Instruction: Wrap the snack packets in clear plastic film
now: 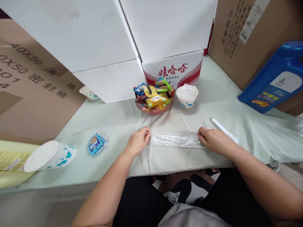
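Note:
A long strip of clear plastic film [175,140], wrinkled and folded, lies stretched across the cloth near the table's front edge. My left hand [139,140] pinches its left end between thumb and fingers. At the other end, my right hand [211,140] is closed on the film, its fingertips curled under. Just beyond my right hand rests a white utility knife [223,130]. A bowl [155,111] heaped with wrapped snacks stands behind the film. Beside it is a paper cup [187,102] with crumpled clear plastic inside.
Blue packets in a clear wrapper [97,144] lie to the left, near a tilted paper cup [61,155] and a yellow-green container [11,176]. White boxes [104,41] and a brown carton [35,78] line the back. A blue bottle [272,82] stands at right.

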`<state>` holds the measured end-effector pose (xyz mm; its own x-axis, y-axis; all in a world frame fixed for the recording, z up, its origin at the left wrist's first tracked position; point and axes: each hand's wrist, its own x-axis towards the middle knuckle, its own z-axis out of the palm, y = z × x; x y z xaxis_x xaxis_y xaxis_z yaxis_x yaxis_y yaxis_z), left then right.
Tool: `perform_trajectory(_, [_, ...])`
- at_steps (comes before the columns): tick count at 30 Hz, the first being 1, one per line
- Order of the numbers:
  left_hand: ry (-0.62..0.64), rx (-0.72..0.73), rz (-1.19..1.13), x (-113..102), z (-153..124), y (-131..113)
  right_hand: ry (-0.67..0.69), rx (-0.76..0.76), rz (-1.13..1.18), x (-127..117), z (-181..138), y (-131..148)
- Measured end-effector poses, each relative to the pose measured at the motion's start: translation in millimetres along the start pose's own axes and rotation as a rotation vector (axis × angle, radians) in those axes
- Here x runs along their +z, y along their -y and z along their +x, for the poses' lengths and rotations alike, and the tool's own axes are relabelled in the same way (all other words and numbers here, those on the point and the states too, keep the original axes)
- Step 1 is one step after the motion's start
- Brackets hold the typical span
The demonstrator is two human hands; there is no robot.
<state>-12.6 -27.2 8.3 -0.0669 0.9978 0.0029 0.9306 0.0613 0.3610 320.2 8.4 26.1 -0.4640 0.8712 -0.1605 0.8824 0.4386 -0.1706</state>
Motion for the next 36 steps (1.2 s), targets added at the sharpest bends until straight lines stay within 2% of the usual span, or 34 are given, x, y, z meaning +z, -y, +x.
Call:
perform_trajectory(3, [-0.019,-0.041,0.101,-1,0,-5,-0.029,0.071,-0.088,3,-1,-1])
perform_trajectory(5, [-0.121,-0.013,0.134,-5,-5,-9,-0.123,0.085,-0.088,3,-3,-4])
perform_trajectory(7, [-0.276,0.074,0.148,-7,-14,-18,-0.269,-0.030,-0.036,4,-5,-3])
perform_trajectory(9, [-0.324,0.229,0.147,-4,-24,-30,-0.362,-0.275,0.036,8,-6,2])
perform_trajectory(10, [-0.270,0.319,0.146,0,-29,-37,-0.358,-0.404,0.063,11,-6,7])
perform_trajectory(12, [-0.044,0.463,0.164,12,-38,-47,-0.257,-0.588,0.086,21,-6,15])
perform_trajectory(14, [0.155,0.477,0.193,25,-43,-51,-0.122,-0.647,0.077,28,-5,20])
perform_trajectory(16, [0.251,0.443,0.210,33,-44,-49,-0.057,-0.602,0.056,30,-4,17])
perform_trajectory(18, [0.261,0.440,0.214,33,-42,-46,-0.093,-0.479,0.032,26,-2,8])
perform_trajectory(21, [0.157,0.461,0.205,26,-43,-49,-0.176,-0.264,-0.002,12,1,-6])
perform_trajectory(24, [0.031,0.476,0.127,21,-48,-62,-0.108,-0.204,0.040,2,0,-10])
perform_trajectory(26, [0.037,0.539,0.035,22,-52,-72,-0.028,-0.221,0.160,-3,-5,-5])
perform_trajectory(28, [0.096,0.621,-0.040,26,-56,-79,0.065,-0.276,0.343,-8,-14,2])
perform_trajectory(33, [0.198,0.747,-0.234,35,-62,-86,0.420,-0.462,0.995,-12,-31,20])
perform_trajectory(35, [0.261,0.750,-0.436,36,-64,-87,0.498,-0.481,1.243,-10,-30,24])
perform_trajectory(36, [0.298,0.698,-0.561,36,-65,-88,0.481,-0.483,1.340,-8,-28,25])
